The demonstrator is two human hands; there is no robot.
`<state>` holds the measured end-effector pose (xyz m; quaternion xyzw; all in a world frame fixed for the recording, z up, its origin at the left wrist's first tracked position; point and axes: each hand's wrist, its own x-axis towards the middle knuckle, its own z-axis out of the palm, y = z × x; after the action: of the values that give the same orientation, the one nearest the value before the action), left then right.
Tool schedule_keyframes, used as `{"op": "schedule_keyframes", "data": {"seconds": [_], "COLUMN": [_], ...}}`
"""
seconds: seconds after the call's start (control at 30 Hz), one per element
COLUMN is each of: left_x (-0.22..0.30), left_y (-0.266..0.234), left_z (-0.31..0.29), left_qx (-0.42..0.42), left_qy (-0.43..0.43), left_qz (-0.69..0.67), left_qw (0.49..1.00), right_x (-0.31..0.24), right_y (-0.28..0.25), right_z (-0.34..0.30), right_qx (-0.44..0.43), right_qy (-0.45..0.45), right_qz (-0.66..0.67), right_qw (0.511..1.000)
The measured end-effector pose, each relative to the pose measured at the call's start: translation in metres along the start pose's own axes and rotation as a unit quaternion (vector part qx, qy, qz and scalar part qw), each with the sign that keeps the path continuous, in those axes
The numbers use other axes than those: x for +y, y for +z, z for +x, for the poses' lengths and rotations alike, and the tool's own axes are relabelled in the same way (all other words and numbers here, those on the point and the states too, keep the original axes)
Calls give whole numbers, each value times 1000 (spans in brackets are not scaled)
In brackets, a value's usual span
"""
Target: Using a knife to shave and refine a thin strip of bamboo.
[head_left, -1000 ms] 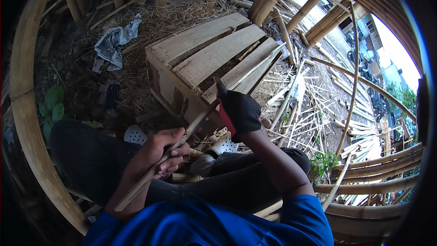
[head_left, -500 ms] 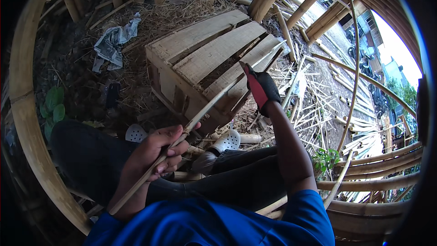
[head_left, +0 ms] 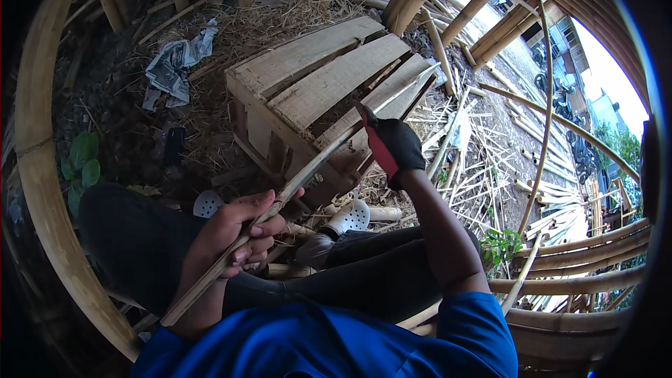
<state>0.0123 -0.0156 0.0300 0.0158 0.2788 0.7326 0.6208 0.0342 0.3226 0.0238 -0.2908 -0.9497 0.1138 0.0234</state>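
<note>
A long, thin bamboo strip (head_left: 302, 176) slants across my lap, from beside my left forearm up over a slatted wooden crate (head_left: 329, 91). My left hand (head_left: 241, 234), bare, is closed around its lower part, thumb on top. My right hand (head_left: 394, 145) wears a red and black glove and is closed at the strip's upper part. A short, dark knife blade (head_left: 362, 113) pokes out of that fist across the strip; its handle is hidden in the glove. The far end of the strip tapers to a pale tip over the crate's right side.
My bent legs and perforated light clogs (head_left: 353, 215) are just below the crate. Crumpled newspaper (head_left: 178, 63) lies at the far left. Cut bamboo pieces (head_left: 483, 161) litter the ground to the right. Bamboo posts and a curved bamboo rail (head_left: 42, 168) surround me.
My right hand with the knife has slid down along the strip, nearer to my left hand. The strip has turned slightly in my left hand, which stays nearly in place.
</note>
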Motion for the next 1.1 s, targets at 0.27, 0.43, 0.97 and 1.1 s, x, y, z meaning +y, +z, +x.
{"op": "schedule_keyframes", "data": {"seconds": [0.27, 0.43, 0.97, 1.1], "left_x": [-4, -14, -13, -5], "left_y": [4, 11, 6, 1], "left_z": [6, 20, 17, 11], "left_qx": [-7, 40, 29, 15], "left_qy": [-7, -6, -9, -4], "left_qz": [-6, 60, 19, 25], "left_qw": [1000, 997, 999, 1000], "right_x": [5, -1, 3, -1], "right_y": [-5, -5, 3, -1], "right_z": [6, 11, 18, 16], "right_qx": [-36, -9, 30, 18], "right_qy": [13, 56, 90, 78], "right_qz": [37, -3, 17, 23], "right_qw": [999, 998, 995, 997]}}
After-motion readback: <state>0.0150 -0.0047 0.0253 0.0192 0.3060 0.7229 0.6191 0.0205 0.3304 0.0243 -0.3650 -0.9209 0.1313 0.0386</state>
